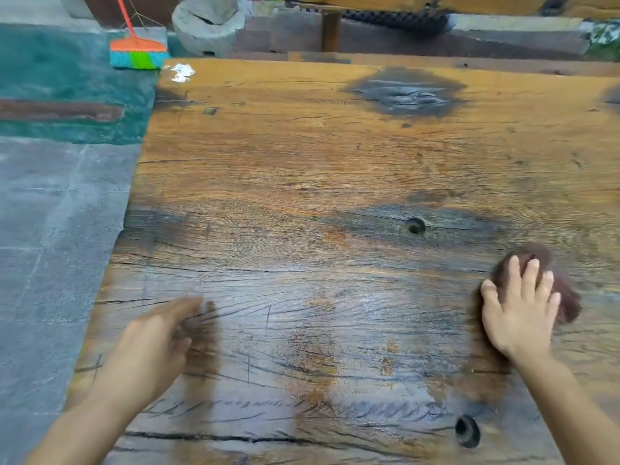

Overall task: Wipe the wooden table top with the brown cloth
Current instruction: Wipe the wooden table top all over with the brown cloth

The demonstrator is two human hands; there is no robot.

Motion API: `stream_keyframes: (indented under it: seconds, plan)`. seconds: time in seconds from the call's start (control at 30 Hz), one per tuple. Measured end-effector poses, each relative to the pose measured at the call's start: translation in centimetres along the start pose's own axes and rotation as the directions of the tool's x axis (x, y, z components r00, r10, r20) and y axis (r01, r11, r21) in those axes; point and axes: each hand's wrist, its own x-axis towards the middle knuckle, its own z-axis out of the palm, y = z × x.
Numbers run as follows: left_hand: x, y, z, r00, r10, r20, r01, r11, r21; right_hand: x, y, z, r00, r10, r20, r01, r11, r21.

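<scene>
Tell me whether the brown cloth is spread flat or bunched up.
Bunched up. The brown cloth sits as a rounded wad on the table under the right hand, whose fingers lie spread over it; no flat edges or corners show.

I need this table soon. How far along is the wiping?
The near part of the wooden table top shows a wet-looking sheen, so it seems wiped. The right hand presses the brown cloth flat there; the left hand is blurred. The far end looks duller, with a white smear left.
</scene>
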Motion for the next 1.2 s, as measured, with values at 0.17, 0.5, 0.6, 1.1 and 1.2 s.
stream_keyframes:
  seconds: [0.17,0.5,0.6,1.1,1.2]
  plan:
    - [-1.0,-2.7,-0.2,0.993,-0.069,-0.094,0.062,0.996,-0.07,-3.6,-12.5,3.1,0.925,-0.375,0.051,0.378,0.923,-0.076]
    - [-2.6,-6.2,-2.4,0.956,-0.237,-0.171,0.209,0.964,-0.167,-20.6,-37.8,10.4,0.406,-0.865,0.295,0.888,0.45,0.098]
    - [-2.4,-5.7,-2.7,0.944,-0.269,-0.193,0.244,0.959,-0.143,-20.9,-38.7,10.4,0.336,-0.884,0.326,0.919,0.384,0.092]
    - [5.6,10.2,3.1,0.999,-0.041,-0.012,0.041,0.999,-0.015,12.8,-11.6,1.6,0.796,-0.597,0.098,0.601,0.799,-0.025]
    - [8.1,13.8,4.5,1.0,-0.016,-0.005,0.016,1.0,0.012,18.6,-2.4,-1.2,0.918,-0.392,0.065,0.395,0.918,-0.026]
